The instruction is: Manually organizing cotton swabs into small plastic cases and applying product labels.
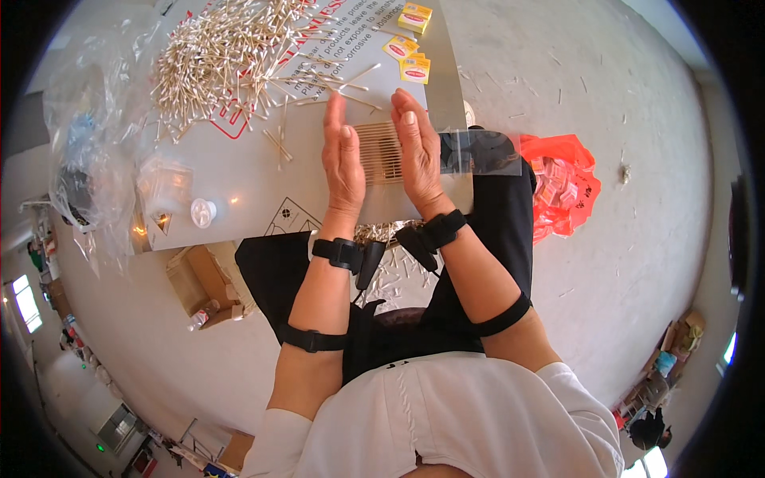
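Note:
My left hand (pixel 343 159) and my right hand (pixel 416 151) stand upright, palms facing each other, pressing a flat row of cotton swabs (pixel 379 151) between them over the grey board (pixel 247 171). The fingers of both hands are straight and flat against the ends of the sticks. A clear plastic bag (pixel 482 153) lies just right of my right hand, at the board's edge. A big loose heap of cotton swabs (pixel 227 60) is spread over the far left of the board.
Small yellow boxes (pixel 409 56) lie at the far edge. Crumpled clear plastic bags (pixel 88 151) sit left, with a white cap (pixel 202 212) nearby. A red bag (pixel 562 185) lies on the floor right, a cardboard box (pixel 199 283) below left.

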Demonstrator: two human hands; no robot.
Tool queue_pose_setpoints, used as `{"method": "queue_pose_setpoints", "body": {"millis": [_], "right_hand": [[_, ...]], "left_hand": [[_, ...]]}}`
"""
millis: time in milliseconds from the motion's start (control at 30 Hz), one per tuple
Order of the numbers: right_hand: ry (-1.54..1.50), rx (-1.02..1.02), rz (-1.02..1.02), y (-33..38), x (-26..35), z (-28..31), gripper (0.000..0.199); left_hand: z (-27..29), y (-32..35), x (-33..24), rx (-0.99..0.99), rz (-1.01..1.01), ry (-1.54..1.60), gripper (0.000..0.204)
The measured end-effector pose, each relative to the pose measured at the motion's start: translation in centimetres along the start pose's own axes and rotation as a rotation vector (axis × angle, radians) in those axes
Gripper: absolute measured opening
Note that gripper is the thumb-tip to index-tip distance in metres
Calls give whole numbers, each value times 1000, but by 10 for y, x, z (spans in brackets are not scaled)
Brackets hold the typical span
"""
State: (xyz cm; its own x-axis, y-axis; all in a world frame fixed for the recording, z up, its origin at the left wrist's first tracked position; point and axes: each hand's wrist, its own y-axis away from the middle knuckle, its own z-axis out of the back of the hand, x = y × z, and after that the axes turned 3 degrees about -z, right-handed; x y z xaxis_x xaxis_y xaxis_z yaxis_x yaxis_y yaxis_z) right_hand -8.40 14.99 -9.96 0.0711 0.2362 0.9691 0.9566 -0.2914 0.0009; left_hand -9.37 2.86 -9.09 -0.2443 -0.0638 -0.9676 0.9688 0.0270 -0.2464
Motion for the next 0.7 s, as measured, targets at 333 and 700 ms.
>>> {"method": "queue_pose_setpoints", "body": {"millis": [333,700], "right_hand": [[-178,-226,-197,46,28,46,25],[779,36,229,84,21,50,36]], "left_hand": [[55,43,-10,-83,126,61,53],[38,93,-30,403,-34,-1116,70]]}}
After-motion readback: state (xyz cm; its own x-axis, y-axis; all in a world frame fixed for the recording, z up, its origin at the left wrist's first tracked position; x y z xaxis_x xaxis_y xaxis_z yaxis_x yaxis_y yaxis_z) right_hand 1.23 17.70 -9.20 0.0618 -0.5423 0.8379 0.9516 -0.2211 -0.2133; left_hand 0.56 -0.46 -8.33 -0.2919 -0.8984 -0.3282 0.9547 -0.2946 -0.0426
